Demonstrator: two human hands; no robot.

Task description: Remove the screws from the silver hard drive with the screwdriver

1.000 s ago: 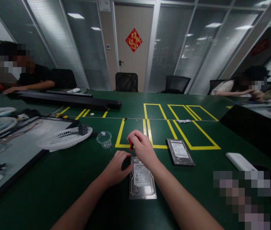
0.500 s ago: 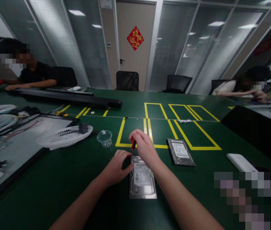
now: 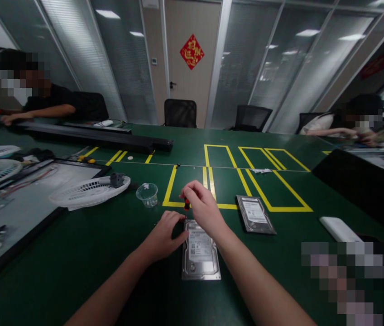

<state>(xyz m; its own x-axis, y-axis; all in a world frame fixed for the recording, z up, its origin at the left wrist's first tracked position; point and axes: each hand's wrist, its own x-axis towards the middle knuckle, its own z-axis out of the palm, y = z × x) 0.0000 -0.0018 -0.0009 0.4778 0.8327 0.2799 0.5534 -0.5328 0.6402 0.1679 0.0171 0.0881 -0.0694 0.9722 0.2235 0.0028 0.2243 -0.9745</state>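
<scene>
A broad green table [image 3: 42, 280] is stretching across the view; a silver, rectangular metal hard drive with a white label [image 3: 200, 258] is lying flat before the person, a second silver, white-labelled hard drive [image 3: 255, 213] sitting apart to the right; the left hand [image 3: 166, 233] is half-curling at the first drive's far left corner, any pinch impossible to tell; the right hand [image 3: 200, 197] is gripping something above it; a clear plastic cup [image 3: 146, 195] is standing beyond; smallest, that gripped red-and-black tool handle [image 3: 187, 204] could be slipping toward the left fingertips if bracing were weakening.
</scene>
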